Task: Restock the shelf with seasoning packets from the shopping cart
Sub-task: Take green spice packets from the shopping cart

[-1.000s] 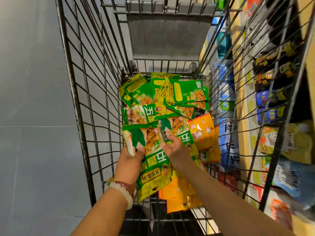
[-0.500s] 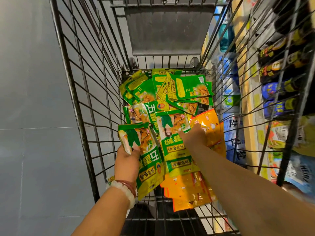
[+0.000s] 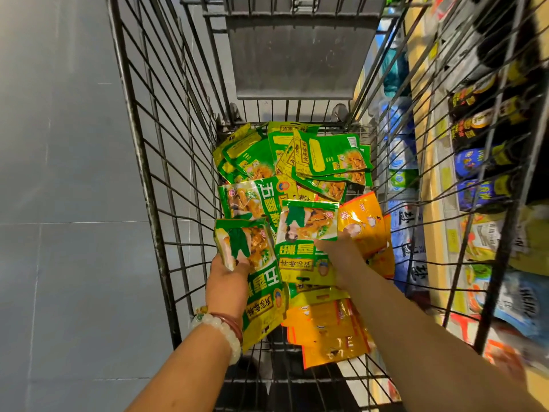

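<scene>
I look down into a wire shopping cart (image 3: pixel 166 233) with a pile of green seasoning packets (image 3: pixel 326 156) at its far end and orange packets (image 3: pixel 326 331) nearer me. My left hand (image 3: pixel 227 286), with a bead bracelet on the wrist, grips a green packet (image 3: pixel 258 272) by its left edge above the cart floor. My right hand (image 3: pixel 341 251) pinches the lower right corner of a second green packet (image 3: pixel 307 224), lifted off the pile. An orange packet (image 3: pixel 362 227) lies just to the right of that hand.
The cart's grey folding seat flap (image 3: pixel 297 52) stands at the far end. Through the right wire wall I see store shelves (image 3: pixel 430 221) with dark bottles (image 3: pixel 481 162) and blue bags (image 3: pixel 407 233). Grey tiled floor (image 3: pixel 59 203) lies to the left.
My right hand moved right and forward, pulling a green packet up off the pile. My left hand kept its grip on its packet and lifted it slightly.
</scene>
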